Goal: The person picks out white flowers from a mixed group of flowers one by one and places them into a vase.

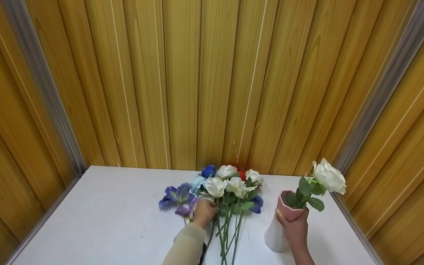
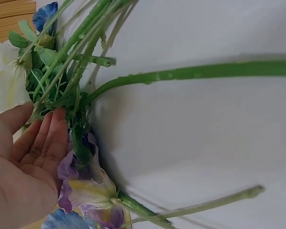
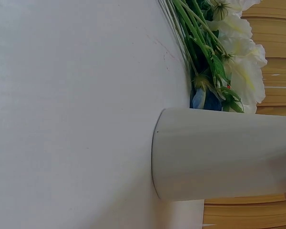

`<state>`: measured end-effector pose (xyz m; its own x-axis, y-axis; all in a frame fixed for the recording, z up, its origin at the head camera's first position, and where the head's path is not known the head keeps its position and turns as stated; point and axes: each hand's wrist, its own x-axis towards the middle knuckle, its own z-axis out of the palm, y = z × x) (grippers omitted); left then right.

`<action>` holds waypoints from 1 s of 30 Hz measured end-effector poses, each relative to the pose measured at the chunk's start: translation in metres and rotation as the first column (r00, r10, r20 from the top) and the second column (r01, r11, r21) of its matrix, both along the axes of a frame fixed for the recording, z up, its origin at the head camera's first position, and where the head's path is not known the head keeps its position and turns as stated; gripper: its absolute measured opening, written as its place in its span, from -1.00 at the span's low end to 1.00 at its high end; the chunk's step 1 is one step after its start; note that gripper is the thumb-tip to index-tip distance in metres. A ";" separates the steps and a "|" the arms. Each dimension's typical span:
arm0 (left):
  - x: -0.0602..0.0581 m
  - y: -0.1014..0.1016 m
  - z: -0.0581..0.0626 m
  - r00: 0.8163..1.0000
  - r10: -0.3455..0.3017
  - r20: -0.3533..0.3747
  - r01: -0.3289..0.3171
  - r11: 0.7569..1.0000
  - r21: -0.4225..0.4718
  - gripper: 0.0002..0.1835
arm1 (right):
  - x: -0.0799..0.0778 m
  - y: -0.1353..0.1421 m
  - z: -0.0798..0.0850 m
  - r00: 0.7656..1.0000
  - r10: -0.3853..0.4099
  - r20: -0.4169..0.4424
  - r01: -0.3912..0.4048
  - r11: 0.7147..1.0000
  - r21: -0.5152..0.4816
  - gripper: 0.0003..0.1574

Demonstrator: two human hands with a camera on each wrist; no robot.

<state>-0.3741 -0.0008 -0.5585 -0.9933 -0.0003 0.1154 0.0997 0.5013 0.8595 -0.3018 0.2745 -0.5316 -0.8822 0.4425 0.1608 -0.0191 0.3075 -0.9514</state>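
Vase [image 1: 276, 236]: white body, pink top with wavy rim, standing base-down on the counter [image 1: 105, 213], right of the flower pile [image 1: 238, 187]. One white rose [image 1: 329, 177] in it: stem in the mouth, bloom leaning out right, green leaves at the rim. Pile lies flat: white, blue, light-blue, red, purple blooms bunched at the far end, green stems crossing, mostly pointing nearside.

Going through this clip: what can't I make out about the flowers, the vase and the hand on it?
Lower stem of the white rose: head view, hidden by the vase.
Most of the red flower: head view, covered by white blooms.
Most fingers of the right hand: head view, hidden by the vase and the hand itself; right wrist view, cut off by the right edge.
End of the long green stem: left wrist view, cut off by the right edge.
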 end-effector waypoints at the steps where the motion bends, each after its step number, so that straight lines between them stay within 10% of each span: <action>1: 0.000 0.000 -0.001 1.000 0.009 0.002 -0.009 1.000 0.003 -0.92 | 0.000 0.000 0.000 1.000 -0.003 -0.005 0.003 1.000 0.005 0.24; 30: 0.001 0.003 -0.005 0.997 0.070 -0.044 -0.065 0.992 0.108 -0.83 | 0.001 -0.003 -0.002 0.998 -0.050 -0.026 0.051 0.998 0.040 0.19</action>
<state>-0.3733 0.0019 -0.5638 -0.9840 -0.0816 0.1581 0.1108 0.4142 0.9034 -0.3010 0.2714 -0.5339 -0.8543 0.4792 0.2012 -0.0264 0.3467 -0.9376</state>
